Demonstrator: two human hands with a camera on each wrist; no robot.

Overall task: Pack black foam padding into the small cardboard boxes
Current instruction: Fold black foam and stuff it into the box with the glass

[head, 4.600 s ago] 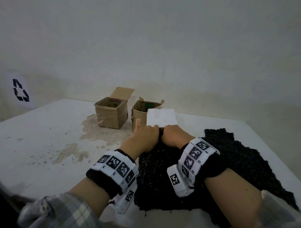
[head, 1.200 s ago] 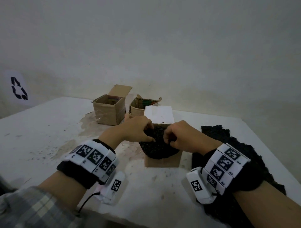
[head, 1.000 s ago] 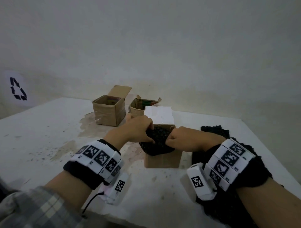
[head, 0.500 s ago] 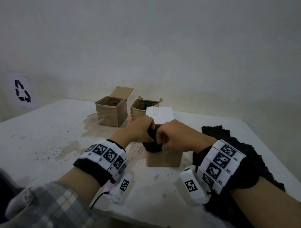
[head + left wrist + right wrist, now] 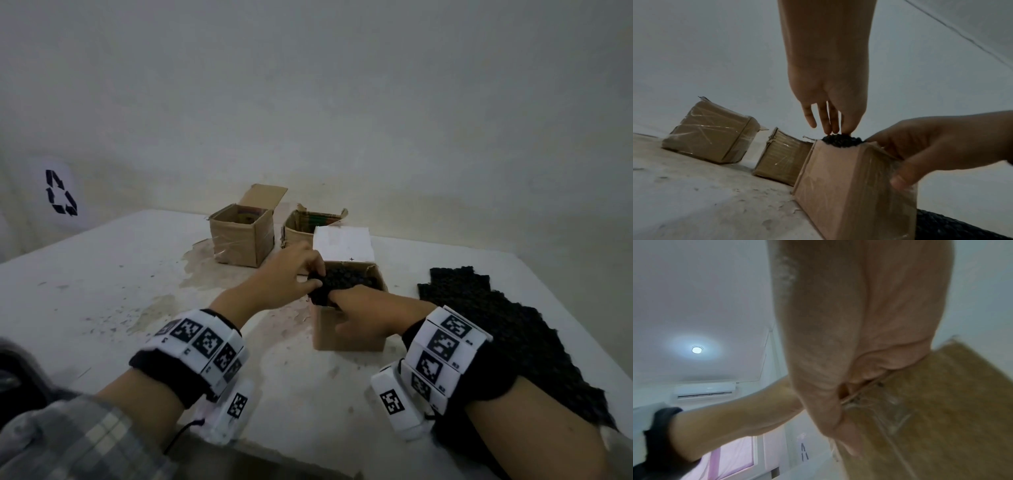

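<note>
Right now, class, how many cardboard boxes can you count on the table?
3: the near box being stuffed with black foam, the middle box behind it, and the far-left box. No others show.

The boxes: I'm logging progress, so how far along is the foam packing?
Done: nothing fully packed.

In hand: the nearest box has black foam in its mouth, one edge still over the rim; the left hand pinches that edge while the right hand grips the box.

Left: the two far boxes show no foam, and a foam sheet lies on the table.
</note>
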